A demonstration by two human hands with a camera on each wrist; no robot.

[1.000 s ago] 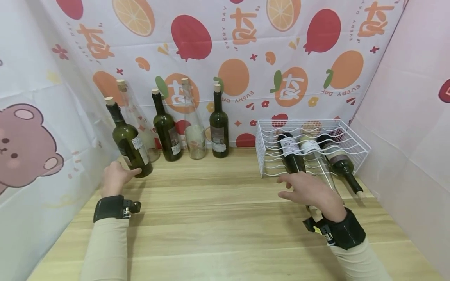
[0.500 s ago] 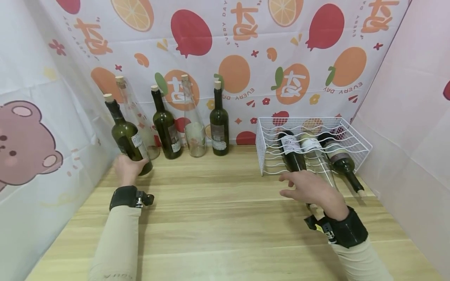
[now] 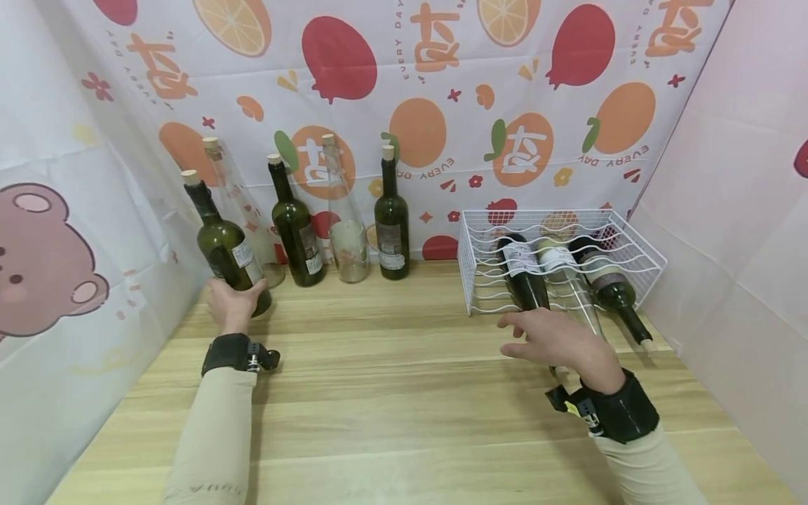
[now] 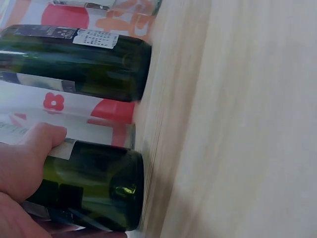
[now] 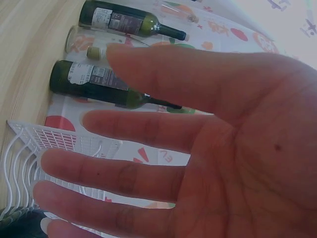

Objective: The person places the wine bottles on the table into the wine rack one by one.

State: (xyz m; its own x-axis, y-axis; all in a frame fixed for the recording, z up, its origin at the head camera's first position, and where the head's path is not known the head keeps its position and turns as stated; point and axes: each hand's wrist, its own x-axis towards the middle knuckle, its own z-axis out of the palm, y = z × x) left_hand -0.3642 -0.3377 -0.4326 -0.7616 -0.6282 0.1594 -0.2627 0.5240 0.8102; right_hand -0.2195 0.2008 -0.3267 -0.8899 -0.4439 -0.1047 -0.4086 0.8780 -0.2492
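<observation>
My left hand [image 3: 232, 305] grips the lower body of the leftmost green wine bottle [image 3: 221, 242], which stands upright and is corked. In the left wrist view the thumb lies along the bottle's [image 4: 99, 183] label side, and the other fingers are mostly hidden beneath it. The bottle's base is right at the tabletop. My right hand [image 3: 555, 340] hovers in front of the white wire rack [image 3: 468, 270], fingers spread and holding nothing. It covers part of the dark bottle [image 3: 527, 280] lying there. The right wrist view shows the bare palm [image 5: 237, 148].
Behind and right of the gripped bottle stand a clear bottle [image 3: 236, 189], a green one [image 3: 299, 238], another clear one [image 3: 348, 245] and a green one [image 3: 393, 231], all corked. A clear bottle [image 3: 558, 263] and a dark bottle [image 3: 615, 294] also lie in the rack, necks forward.
From beside the leftmost green wine bottle, my left hand has moved right and closed round its lower body. The bottle stays standing in place. My right hand has barely moved.
</observation>
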